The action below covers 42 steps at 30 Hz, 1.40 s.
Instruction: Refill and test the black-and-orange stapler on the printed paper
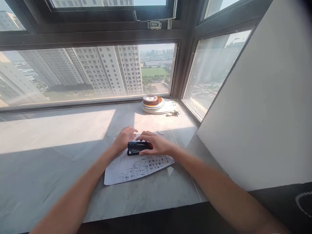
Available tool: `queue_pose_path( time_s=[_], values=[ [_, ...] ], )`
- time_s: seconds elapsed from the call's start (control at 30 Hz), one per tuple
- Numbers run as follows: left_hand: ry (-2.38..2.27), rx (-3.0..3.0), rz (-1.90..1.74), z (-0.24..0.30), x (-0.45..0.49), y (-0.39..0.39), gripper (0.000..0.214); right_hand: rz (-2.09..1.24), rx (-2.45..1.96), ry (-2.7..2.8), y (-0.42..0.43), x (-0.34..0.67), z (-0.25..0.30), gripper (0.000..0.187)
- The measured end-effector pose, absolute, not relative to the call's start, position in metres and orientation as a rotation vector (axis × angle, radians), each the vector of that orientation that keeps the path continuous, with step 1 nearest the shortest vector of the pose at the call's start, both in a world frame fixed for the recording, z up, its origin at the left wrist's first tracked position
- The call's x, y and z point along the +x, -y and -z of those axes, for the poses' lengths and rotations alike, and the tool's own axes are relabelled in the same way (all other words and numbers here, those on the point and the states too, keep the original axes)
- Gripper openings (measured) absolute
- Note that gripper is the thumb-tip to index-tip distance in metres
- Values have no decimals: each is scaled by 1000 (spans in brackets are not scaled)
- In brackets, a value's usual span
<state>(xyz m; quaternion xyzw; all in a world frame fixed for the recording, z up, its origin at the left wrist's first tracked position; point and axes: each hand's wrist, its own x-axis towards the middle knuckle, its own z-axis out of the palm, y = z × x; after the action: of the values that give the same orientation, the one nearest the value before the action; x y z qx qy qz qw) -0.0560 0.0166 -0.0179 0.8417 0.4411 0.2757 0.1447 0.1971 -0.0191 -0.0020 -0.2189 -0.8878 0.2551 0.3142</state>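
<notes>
A black stapler point(139, 147) with a red patch near its right end lies across handwritten sheets of paper point(136, 170) on the marble sill. My right hand point(156, 143) grips the stapler from the right, fingers over the far side and thumb on the near side. Just left of the stapler, my left hand point(125, 138) rests at the far left part of the paper with its fingers stretched out. It holds nothing that I can see. The hands and the stapler cover part of the upper paper.
A stack of plates or round lids point(153, 104) stands in the window corner, with a small bunch of keys or trinkets point(173, 113) beside it. A white wall point(263, 107) slopes along the right. Dark window frames border the grey sill point(56, 182).
</notes>
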Motion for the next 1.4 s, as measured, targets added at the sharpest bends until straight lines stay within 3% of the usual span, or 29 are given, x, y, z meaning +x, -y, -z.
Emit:
queue_pose_path(
  time_s=[0.1,0.33,0.6,1.0,1.23,1.4],
  values=[
    [-1295,2515,-687,24,-58,-20,28,-612,-629,2422,21,191,10,51],
    [-1298,2441,-657,18,-66,-23,18,-313,-1018,2114,-11,239,2,34],
    [-1517,2255,-632,11,-84,-23,28,-108,-1289,2054,-23,287,-6,28],
    [-1566,2254,-594,11,-80,-21,34,-696,-977,2467,-2,277,-32,14],
    [-1518,2292,-584,9,-72,-17,36,-448,-1268,2427,5,246,-25,44],
    [-1470,2293,-586,8,-64,-14,35,-346,-1390,2419,11,232,-20,40]
  ],
)
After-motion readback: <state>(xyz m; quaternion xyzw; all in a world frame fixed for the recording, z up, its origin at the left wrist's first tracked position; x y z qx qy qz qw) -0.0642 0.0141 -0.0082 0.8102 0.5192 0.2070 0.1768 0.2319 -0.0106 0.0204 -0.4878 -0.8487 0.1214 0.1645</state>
